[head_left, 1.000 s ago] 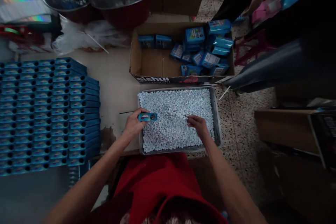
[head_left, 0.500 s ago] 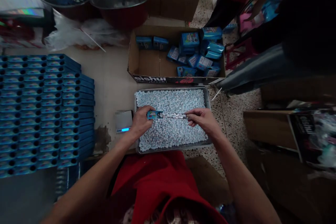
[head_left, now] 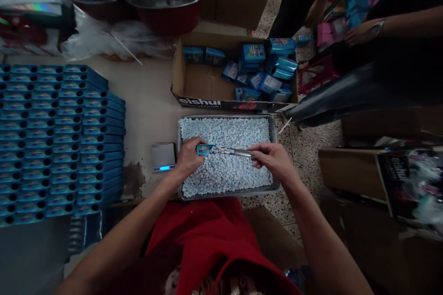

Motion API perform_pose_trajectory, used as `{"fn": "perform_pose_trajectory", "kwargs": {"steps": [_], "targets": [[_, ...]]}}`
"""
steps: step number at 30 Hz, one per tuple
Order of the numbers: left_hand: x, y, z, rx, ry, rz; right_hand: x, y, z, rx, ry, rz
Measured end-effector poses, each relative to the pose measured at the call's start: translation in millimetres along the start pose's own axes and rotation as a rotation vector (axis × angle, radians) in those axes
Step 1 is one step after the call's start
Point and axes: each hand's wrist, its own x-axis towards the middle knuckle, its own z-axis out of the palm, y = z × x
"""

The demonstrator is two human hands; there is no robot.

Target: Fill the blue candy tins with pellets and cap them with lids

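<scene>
My left hand [head_left: 188,157] is closed around a small blue box [head_left: 204,149], over the left side of a metal tray [head_left: 180,196]. My right hand [head_left: 273,159] pinches the end of a narrow metal scoop [head_left: 242,152]. The scoop lies nearly level, its far end at the box's right end, with some pale pellets on that part. Small white and pale blue pellets [head_left: 224,177] fill the tray below both hands. Whether the scoop's tip is inside the box I cannot tell.
Left of the tray lies a small digital scale [head_left: 164,154] with a lit display. Stacked blue boxes [head_left: 69,147] stand at far left. Behind the tray is a cardboard carton [head_left: 199,80] holding blue boxes. Metal bowls [head_left: 166,9] stand at the back; other people are at upper right.
Most of the pellets along the scoop have left its right part, so its bare metal now shows. The scoop has shifted slightly left and its right end appears raised. A co-worker's hands have moved.
</scene>
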Motion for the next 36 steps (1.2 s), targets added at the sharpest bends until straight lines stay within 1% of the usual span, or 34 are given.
{"fn": "perform_pose_trajectory", "kwargs": {"steps": [3,7,9,11,13,15,17,18,19,21,24,25,27,30,31,33,34,36], "targets": [[3.2,2.3,1.0,-0.100,-0.044,-0.041,-4.8,4.0,-6.4,0.054,0.021,0.032],[6.8,6.6,4.6,-0.386,-0.149,-0.194,-11.1,13.9,-16.4,0.110,0.030,0.061],[7.4,9.7,7.5,-0.462,-0.194,-0.215,-13.5,17.5,-20.2,0.126,0.023,0.070],[7.6,13.2,10.2,-0.457,-0.200,-0.189,-15.9,18.0,-22.2,0.130,0.026,0.073],[7.7,16.4,12.1,-0.386,-0.155,-0.120,-18.6,14.8,-21.8,0.114,0.032,0.074],[7.9,18.2,13.3,-0.270,-0.092,-0.022,-21.8,8.5,-18.6,0.073,0.047,0.073],[8.1,17.6,15.0,-0.183,-0.076,0.053,-25.7,0.7,-13.5,0.014,0.071,0.054],[8.3,16.3,16.6,-0.176,-0.073,0.062,-28.1,-3.2,-11.0,-0.015,0.084,0.039],[8.4,14.4,18.8,-0.197,-0.066,0.049,-31.0,-6.6,-9.2,-0.039,0.098,0.021],[8.8,10.0,24.8,-0.287,-0.059,-0.022,-37.7,-11.3,-8.6,-0.067,0.123,-0.003],[9.5,6.2,34.1,-0.417,-0.112,-0.126,-48.9,-9.3,-17.5,-0.063,0.157,0.013],[9.8,6.5,35.6,-0.442,-0.131,-0.132,-52.2,-5.5,-22.5,-0.050,0.167,0.024],[10.5,9.0,34.9,-0.446,-0.116,-0.087,-56.2,8.0,-33.2,-0.009,0.194,0.046],[12.3,12.3,26.0,-0.294,-0.021,0.041,-53.6,42.8,-45.0,0.051,0.264,0.094],[13.0,12.0,22.5,-0.248,0.010,0.053,-50.5,57.0,-46.6,0.063,0.293,0.119],[14.4,8.4,17.5,-0.250,0.048,-0.001,-43.0,85.3,-45.8,0.065,0.346,0.173],[15.0,5.5,16.4,-0.291,0.048,-0.045,-39.5,97.8,-44.0,0.059,0.362,0.189],[15.6,-0.5,16.8,-0.383,0.009,-0.113,-34.4,117.3,-39.2,0.041,0.358,0.195]]}}
